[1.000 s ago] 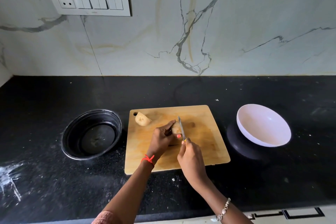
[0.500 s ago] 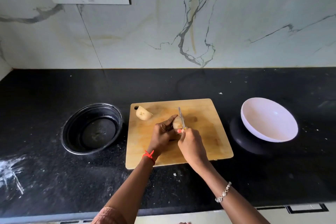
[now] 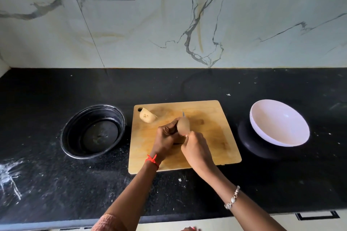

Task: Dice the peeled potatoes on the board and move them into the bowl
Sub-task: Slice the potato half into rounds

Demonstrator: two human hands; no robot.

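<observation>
Your left hand [image 3: 167, 137] grips potato half [image 3: 183, 126] mid cutting board [image 3: 216, 118], right hand [image 3: 195, 148] wrapped round knife [image 3: 183, 114]. Blade's dropped behind it, only tip showing now, so cut's underway. White bowl [image 3: 277, 124] holds nothing yet.

Left grip [image 3: 167, 137] and right grip [image 3: 195, 148] both curled, close together, forearms in a V.

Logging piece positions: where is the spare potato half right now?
In the head view, the potato half lies on the cutting board's far-left corner, by its hole, right of the black pan.
</observation>
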